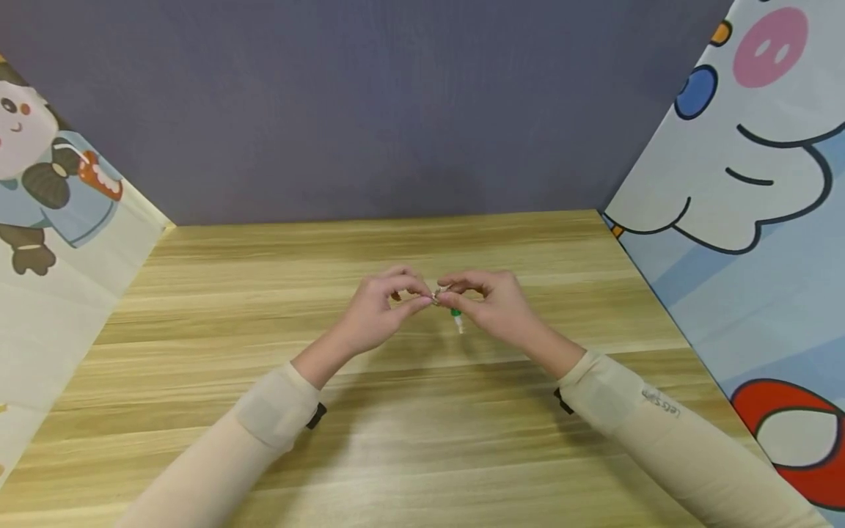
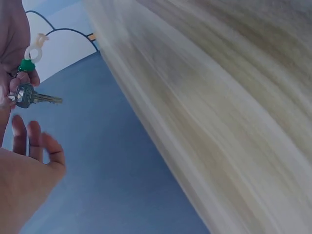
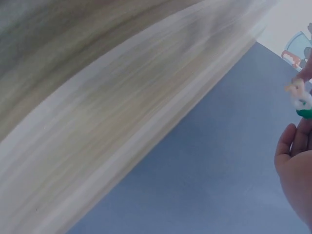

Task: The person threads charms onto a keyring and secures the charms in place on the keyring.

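Head: charm (image 1: pixel 458 320) hangs above table (image 1: pixel 422 455), grey wall (image 1: pixel 396 110) behind.

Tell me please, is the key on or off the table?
Off: the left wrist view shows the key held up, the wall behind it.

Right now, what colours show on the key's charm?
The charm is mostly white and green; clearest, left wrist view.
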